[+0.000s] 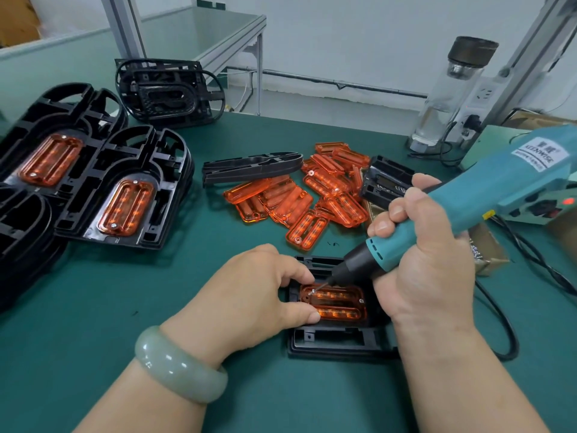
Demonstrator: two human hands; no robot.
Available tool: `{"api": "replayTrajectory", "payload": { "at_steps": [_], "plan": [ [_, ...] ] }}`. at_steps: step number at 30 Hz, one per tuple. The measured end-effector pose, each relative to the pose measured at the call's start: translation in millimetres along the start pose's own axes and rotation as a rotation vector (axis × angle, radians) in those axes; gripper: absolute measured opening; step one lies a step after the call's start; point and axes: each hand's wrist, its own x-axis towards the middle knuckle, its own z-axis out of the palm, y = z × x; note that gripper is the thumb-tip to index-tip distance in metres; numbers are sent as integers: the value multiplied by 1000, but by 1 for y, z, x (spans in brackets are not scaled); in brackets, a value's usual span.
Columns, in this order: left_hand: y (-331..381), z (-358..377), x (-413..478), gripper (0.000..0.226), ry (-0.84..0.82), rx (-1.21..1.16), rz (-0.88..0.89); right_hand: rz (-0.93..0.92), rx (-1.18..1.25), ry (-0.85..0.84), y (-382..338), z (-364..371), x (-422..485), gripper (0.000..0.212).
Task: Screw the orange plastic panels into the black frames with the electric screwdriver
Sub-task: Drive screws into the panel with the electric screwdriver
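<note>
On the green surface (175,276), the left hand (265,292) pinches an orange panel (340,303) in its black frame (337,340), the right hand (427,254) grips the electric screwdriver (468,207) on apparently its 2nd screw; 2 finished frames (125,189) lie left, many loose panels (306,195) remain.

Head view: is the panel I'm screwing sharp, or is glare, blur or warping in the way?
Head view: the panel under the screwdriver bit is sharp, with only small glints; light is even, shadows soft; the frames at the left edge are blurred; the wide angle bends the posts at the top.
</note>
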Motion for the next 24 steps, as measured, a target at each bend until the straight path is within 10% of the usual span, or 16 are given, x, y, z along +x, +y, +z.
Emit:
{"api": "replayTrajectory", "payload": {
  "at_steps": [24],
  "plan": [
    [1, 0, 0, 44, -5, 14, 2, -59, -102, -130, 1, 6, -8, 18]
  ]
}}
